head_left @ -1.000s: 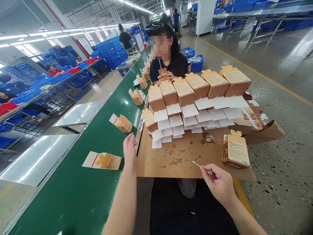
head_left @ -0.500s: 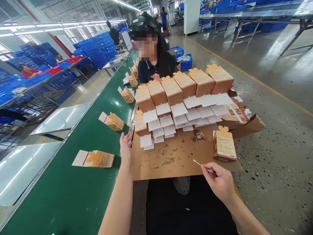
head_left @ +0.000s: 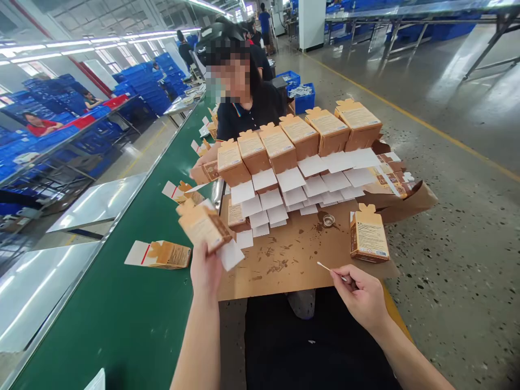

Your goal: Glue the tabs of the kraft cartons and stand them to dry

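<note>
My left hand (head_left: 206, 273) is closed around a small brown carton (head_left: 203, 226), held tilted over the edge between the green belt and the cardboard-topped table. The carton's scalloped flap points up and left, and a white flap hangs at its right. In my right hand (head_left: 359, 292) a cotton swab (head_left: 324, 266) is pinched between thumb and fingers, its white tip pointing left above the cardboard (head_left: 260, 279). Just behind that hand, an upright carton (head_left: 369, 235) stands on the right. A small clear dish (head_left: 329, 220) sits in a dark wet patch.
Rows of stacked cartons (head_left: 278, 149) with white flaps sticking out fill the table's far side. Behind them sits a co-worker (head_left: 254, 116), whose arm reaches toward a carton (head_left: 205, 172) left of the stack. More cartons (head_left: 168, 254) lie on the green belt (head_left: 134, 309).
My left hand, empty before, now holds a carton. Another carton has appeared left of the stack by the co-worker's extended arm. My right hand keeps the swab, almost unmoved.
</note>
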A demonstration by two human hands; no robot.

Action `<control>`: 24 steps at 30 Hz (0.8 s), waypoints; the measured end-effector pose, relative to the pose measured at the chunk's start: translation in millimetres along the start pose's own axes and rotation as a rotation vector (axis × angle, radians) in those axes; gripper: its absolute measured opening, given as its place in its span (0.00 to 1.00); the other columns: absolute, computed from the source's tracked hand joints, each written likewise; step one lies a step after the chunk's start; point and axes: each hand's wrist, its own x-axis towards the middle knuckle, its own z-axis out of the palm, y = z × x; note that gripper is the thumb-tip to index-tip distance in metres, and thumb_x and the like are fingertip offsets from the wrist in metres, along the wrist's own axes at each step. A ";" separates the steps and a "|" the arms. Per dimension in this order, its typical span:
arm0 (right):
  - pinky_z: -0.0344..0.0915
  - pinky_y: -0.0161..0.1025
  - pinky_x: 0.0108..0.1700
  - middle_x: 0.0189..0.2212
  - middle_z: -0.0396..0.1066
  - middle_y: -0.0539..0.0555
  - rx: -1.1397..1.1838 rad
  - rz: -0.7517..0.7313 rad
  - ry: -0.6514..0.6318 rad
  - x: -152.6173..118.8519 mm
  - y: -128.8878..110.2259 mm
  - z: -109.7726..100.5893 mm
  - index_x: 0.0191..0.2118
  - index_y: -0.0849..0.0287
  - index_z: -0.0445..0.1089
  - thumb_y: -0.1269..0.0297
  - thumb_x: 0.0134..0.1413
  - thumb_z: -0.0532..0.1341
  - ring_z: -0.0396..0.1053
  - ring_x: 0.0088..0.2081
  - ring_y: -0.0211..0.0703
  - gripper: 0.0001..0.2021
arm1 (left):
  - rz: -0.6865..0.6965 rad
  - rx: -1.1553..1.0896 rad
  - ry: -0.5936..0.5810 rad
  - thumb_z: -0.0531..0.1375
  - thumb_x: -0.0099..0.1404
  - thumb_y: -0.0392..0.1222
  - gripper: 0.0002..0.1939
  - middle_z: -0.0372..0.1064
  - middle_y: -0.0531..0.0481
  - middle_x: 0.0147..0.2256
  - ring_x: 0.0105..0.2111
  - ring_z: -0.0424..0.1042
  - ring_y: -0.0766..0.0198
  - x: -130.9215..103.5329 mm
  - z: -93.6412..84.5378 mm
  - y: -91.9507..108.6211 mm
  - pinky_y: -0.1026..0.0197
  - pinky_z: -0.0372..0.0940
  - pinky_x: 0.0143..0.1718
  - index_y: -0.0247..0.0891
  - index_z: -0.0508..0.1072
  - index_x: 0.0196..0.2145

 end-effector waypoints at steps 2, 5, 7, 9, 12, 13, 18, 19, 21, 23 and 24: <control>0.58 0.36 0.24 0.19 0.64 0.44 -0.010 -0.020 -0.033 -6.8 0.7 7.2 0.32 0.54 0.81 0.54 0.75 0.65 0.60 0.20 0.37 0.18 | -0.110 -0.091 -0.045 0.73 0.66 0.66 0.35 0.83 0.37 0.65 0.71 0.78 0.36 -39.6 -8.7 -15.1 0.37 0.76 0.71 0.44 0.83 0.64; 0.59 0.35 0.26 0.20 0.65 0.44 -0.048 -0.125 -0.122 -11.6 -0.9 31.4 0.33 0.53 0.79 0.61 0.75 0.63 0.61 0.21 0.37 0.15 | -0.304 -0.155 -0.107 0.83 0.56 0.61 0.39 0.85 0.34 0.61 0.68 0.81 0.33 -80.2 -0.1 -42.3 0.33 0.76 0.70 0.41 0.84 0.60; 0.60 0.35 0.29 0.20 0.66 0.44 -0.092 -0.204 -0.188 -11.7 -2.5 51.8 0.33 0.53 0.78 0.65 0.75 0.62 0.62 0.22 0.37 0.15 | -0.337 -0.114 -0.140 0.86 0.52 0.60 0.40 0.85 0.33 0.60 0.66 0.82 0.34 -90.1 10.7 -55.7 0.34 0.75 0.71 0.40 0.83 0.57; 0.60 0.36 0.32 0.20 0.66 0.44 -0.144 -0.256 -0.255 -11.4 -3.0 69.7 0.32 0.53 0.75 0.68 0.75 0.60 0.63 0.23 0.37 0.16 | -0.328 -0.069 -0.162 0.87 0.49 0.61 0.42 0.85 0.32 0.60 0.65 0.83 0.36 -90.6 17.4 -62.9 0.36 0.75 0.70 0.40 0.82 0.55; 0.57 0.36 0.33 0.21 0.68 0.45 -0.203 -0.308 -0.348 -13.6 -1.7 85.1 0.29 0.53 0.69 0.73 0.71 0.60 0.63 0.25 0.37 0.16 | -0.307 -0.036 -0.169 0.88 0.49 0.62 0.43 0.84 0.33 0.59 0.61 0.85 0.40 -87.7 16.9 -67.2 0.39 0.77 0.68 0.40 0.81 0.55; 0.56 0.36 0.33 0.22 0.68 0.45 -0.218 -0.321 -0.372 -15.2 -0.9 87.2 0.28 0.53 0.68 0.74 0.69 0.60 0.63 0.25 0.37 0.15 | -0.298 -0.029 -0.167 0.88 0.49 0.62 0.43 0.85 0.34 0.58 0.61 0.85 0.41 -87.8 15.2 -68.5 0.39 0.77 0.67 0.40 0.80 0.56; 0.50 0.38 0.32 0.22 0.69 0.46 -0.251 -0.318 -0.407 -20.7 4.0 89.5 0.27 0.53 0.65 0.76 0.64 0.61 0.60 0.25 0.37 0.15 | -0.249 0.019 -0.151 0.88 0.50 0.61 0.45 0.84 0.36 0.59 0.62 0.84 0.41 -94.5 8.2 -79.3 0.38 0.75 0.69 0.42 0.79 0.59; 0.50 0.38 0.32 0.22 0.69 0.46 -0.259 -0.308 -0.404 -20.1 5.0 89.8 0.28 0.53 0.65 0.77 0.64 0.61 0.60 0.25 0.37 0.14 | -0.236 0.028 -0.150 0.88 0.51 0.60 0.45 0.84 0.36 0.60 0.62 0.84 0.40 -96.1 7.9 -81.3 0.38 0.75 0.69 0.42 0.78 0.59; 0.49 0.38 0.31 0.22 0.68 0.46 -0.270 -0.287 -0.388 -17.7 6.8 89.5 0.28 0.53 0.65 0.77 0.63 0.61 0.60 0.25 0.37 0.14 | -0.203 0.048 -0.154 0.87 0.51 0.60 0.46 0.83 0.35 0.61 0.63 0.84 0.40 -99.4 8.5 -84.2 0.39 0.77 0.68 0.43 0.76 0.61; 0.51 0.37 0.31 0.22 0.68 0.46 -0.274 -0.265 -0.363 -14.9 8.1 86.5 0.28 0.53 0.66 0.76 0.66 0.61 0.61 0.24 0.37 0.15 | -0.157 0.074 -0.160 0.87 0.52 0.61 0.48 0.82 0.35 0.61 0.62 0.84 0.39 -103.3 10.0 -85.3 0.39 0.78 0.66 0.44 0.74 0.64; 0.52 0.36 0.31 0.22 0.68 0.46 -0.274 -0.255 -0.350 -14.1 8.5 83.3 0.29 0.53 0.67 0.75 0.68 0.60 0.63 0.25 0.37 0.15 | -0.134 0.093 -0.167 0.86 0.52 0.61 0.49 0.82 0.35 0.61 0.61 0.85 0.40 -105.7 10.7 -85.2 0.40 0.79 0.65 0.44 0.73 0.64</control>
